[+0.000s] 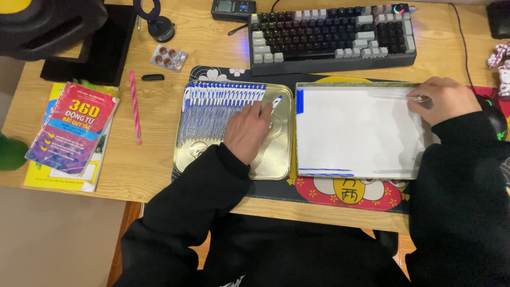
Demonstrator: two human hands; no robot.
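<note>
Seen from above, the left hand [247, 130] rests with loose fingers on a row of blue-and-white pens [218, 109] laid side by side in a shallow metal tin [279, 159] on the table [143, 165]. The right hand [446, 99] pinches a clear pen [393, 95] at the top edge of a white-lined tray [356, 135] just beside the tin, below a keyboard [332, 37].

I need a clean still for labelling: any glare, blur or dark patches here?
Head view: sharp overall; soft glare on the gold tin lid; the white tray looks nearly blown out; black sleeves lose detail; clear pen at the right hand is faint.
</note>
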